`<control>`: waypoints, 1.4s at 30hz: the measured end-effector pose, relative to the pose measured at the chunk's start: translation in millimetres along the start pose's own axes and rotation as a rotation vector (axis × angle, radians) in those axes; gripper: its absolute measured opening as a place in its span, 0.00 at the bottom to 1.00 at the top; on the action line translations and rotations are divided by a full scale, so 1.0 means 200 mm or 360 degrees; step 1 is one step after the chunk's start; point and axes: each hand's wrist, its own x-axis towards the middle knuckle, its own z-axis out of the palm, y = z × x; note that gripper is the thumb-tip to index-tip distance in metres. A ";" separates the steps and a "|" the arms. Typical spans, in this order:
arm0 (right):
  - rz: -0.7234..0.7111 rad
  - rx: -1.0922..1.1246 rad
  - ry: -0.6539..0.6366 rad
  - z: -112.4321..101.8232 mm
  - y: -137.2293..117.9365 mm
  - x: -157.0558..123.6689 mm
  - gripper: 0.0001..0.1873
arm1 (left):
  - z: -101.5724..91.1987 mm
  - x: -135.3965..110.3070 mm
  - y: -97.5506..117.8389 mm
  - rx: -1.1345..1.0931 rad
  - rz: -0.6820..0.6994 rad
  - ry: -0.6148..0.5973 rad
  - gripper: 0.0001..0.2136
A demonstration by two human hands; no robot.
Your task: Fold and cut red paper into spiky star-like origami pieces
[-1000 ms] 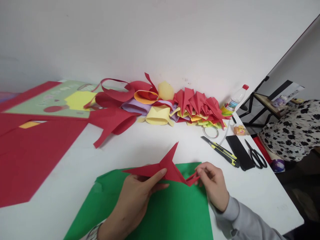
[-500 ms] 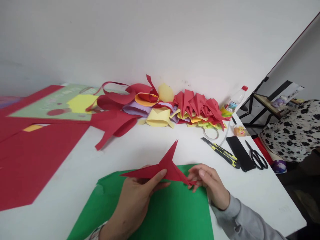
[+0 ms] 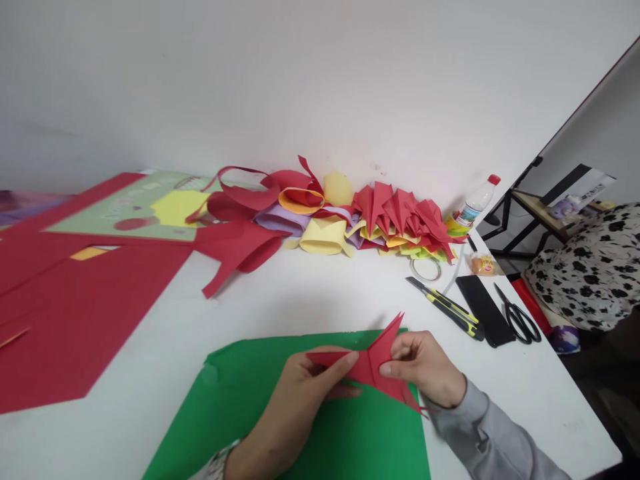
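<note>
A red folded paper shape (image 3: 370, 363) with several pointed arms is held between both hands, above a green sheet (image 3: 240, 400) on the white table. My left hand (image 3: 300, 393) grips its left arm, thumb on top and fingers underneath. My right hand (image 3: 425, 367) pinches the shape on its right side, near the base of the upward point. One narrow tip sticks out below my right hand. The fingers beneath the paper are partly hidden.
Similar red folded shapes (image 3: 400, 210) lie piled against the wall beside rolled coloured paper (image 3: 323, 235). To the right are a utility knife (image 3: 447, 308), scissors (image 3: 519, 320), a tape roll (image 3: 425, 269) and a bottle (image 3: 473, 207). Large red sheets (image 3: 90, 320) cover the left. Someone in patterned cloth (image 3: 590, 267) is at far right.
The red folded paper has shifted right and slightly down. My right hand has gone from its lower right tip to pinching its body, and my left hand has moved right with it.
</note>
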 end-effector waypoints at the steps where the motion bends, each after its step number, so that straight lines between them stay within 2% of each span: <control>1: 0.0017 -0.0006 -0.0009 -0.02 0.00 0.00 0.26 | -0.01 0.01 0.01 0.0031 0.0002 0.0008 0.14; 6: 0.0050 -0.0061 -0.0080 -0.05 -0.01 0.01 0.26 | -0.08 0.04 0.04 0.0372 -0.0088 0.0018 0.25; 10: 0.0082 -0.0082 -0.0081 -0.07 0.02 0.02 0.25 | -0.11 0.05 0.08 0.0625 -0.0238 -0.0029 0.29; 13: 0.0083 -0.0073 -0.0096 -0.08 0.03 0.03 0.24 | -0.14 0.06 0.13 0.0631 -0.0156 -0.0028 0.27; 16: 0.0077 -0.0055 -0.0109 -0.08 0.03 0.03 0.23 | -0.18 0.07 0.15 0.0778 -0.0051 -0.0142 0.20; 21: 0.0057 -0.0078 -0.0083 -0.07 0.02 0.02 0.23 | -0.25 0.10 0.13 0.1035 -0.0175 -0.0294 0.19; 22: 0.0054 -0.0100 -0.0062 -0.07 0.03 0.02 0.23 | -0.26 0.10 0.13 0.1156 -0.0120 -0.0303 0.19; 23: 0.0051 -0.0133 -0.0032 -0.07 0.03 0.02 0.23 | -0.26 0.10 0.13 0.1330 0.0027 -0.0263 0.19; 25: 0.0053 -0.0244 0.0030 -0.05 0.04 0.03 0.21 | -0.25 0.09 0.11 0.1763 0.0621 -0.0111 0.18; 27: 0.0035 -0.0436 0.0067 -0.04 0.04 0.04 0.17 | -0.22 0.06 0.05 0.2097 0.1435 -0.0015 0.19; 29: -0.0034 -0.0707 0.0104 -0.02 0.03 0.04 0.12 | -0.17 0.02 -0.04 0.2228 0.1966 -0.0195 0.19; 30: -0.0099 -0.0870 0.0141 -0.02 0.03 0.04 0.10 | -0.14 0.00 -0.10 0.2272 0.2099 -0.0214 0.19; 32: -0.0261 -0.1194 0.0246 -0.01 0.00 0.03 0.06 | -0.09 -0.03 -0.22 0.2396 0.2194 -0.0032 0.19; 35: -0.0372 -0.1442 0.0326 -0.02 -0.03 0.03 0.10 | -0.05 -0.04 -0.33 0.2543 0.2042 0.0021 0.17; 37: -0.0295 -0.1419 0.0296 -0.02 -0.05 0.03 0.11 | -0.04 -0.03 -0.35 0.2556 0.1970 0.0015 0.17; 42: -0.0097 -0.1302 0.0196 -0.01 -0.06 0.06 0.11 | -0.03 -0.03 -0.29 0.2501 0.1919 0.0011 0.16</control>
